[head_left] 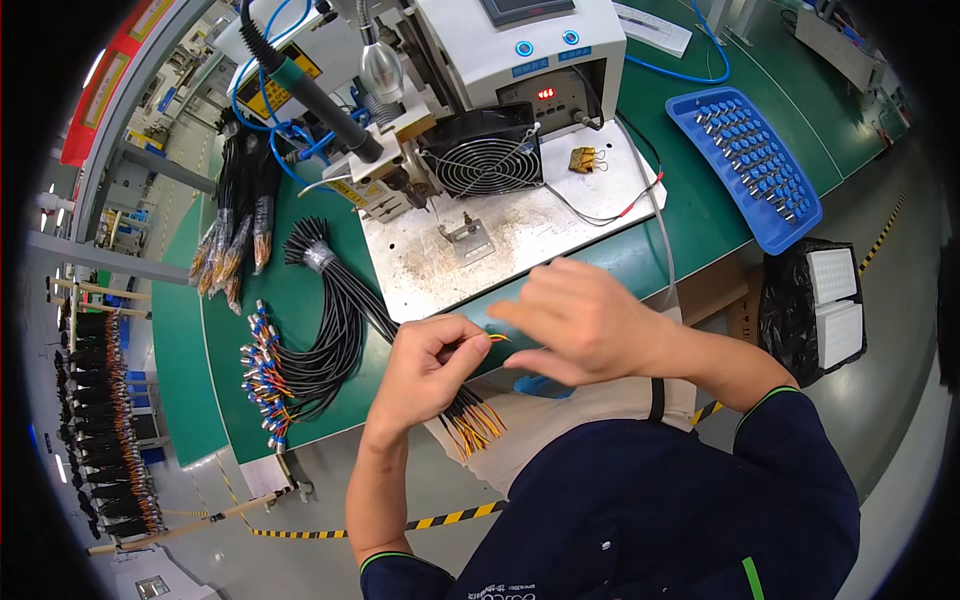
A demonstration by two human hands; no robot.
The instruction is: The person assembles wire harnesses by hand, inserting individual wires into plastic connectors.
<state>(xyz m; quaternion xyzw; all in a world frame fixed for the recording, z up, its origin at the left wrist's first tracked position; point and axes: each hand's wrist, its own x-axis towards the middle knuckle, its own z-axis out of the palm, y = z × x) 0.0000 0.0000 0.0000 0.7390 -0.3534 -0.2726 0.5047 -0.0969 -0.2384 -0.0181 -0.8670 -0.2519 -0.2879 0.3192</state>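
Note:
My left hand (pixel 425 370) is closed, thumb against forefinger, on a black cable's end; thin yellow and red wires (pixel 499 338) stick out past the fingertips. Just to the right hovers my right hand (pixel 580 320), forefinger and thumb stretched apart, with nothing visible between them. Below my left hand, several black cables with bare-coloured yellow and red wire ends (pixel 475 428) hang over my lap. They run back to a tied black cable bundle (pixel 335 275) on the green bench. At its left lie cable ends with blue and silver connectors (pixel 265 375).
Ahead stands a soldering machine (pixel 530 60) with a soldering iron (pixel 320 105), a black fan (pixel 485 165) and a small metal fixture (pixel 466 238) on a white base plate (pixel 405 265). A blue tray (pixel 780 240) of connectors lies right; more bundled cables (pixel 235 210) lie back left.

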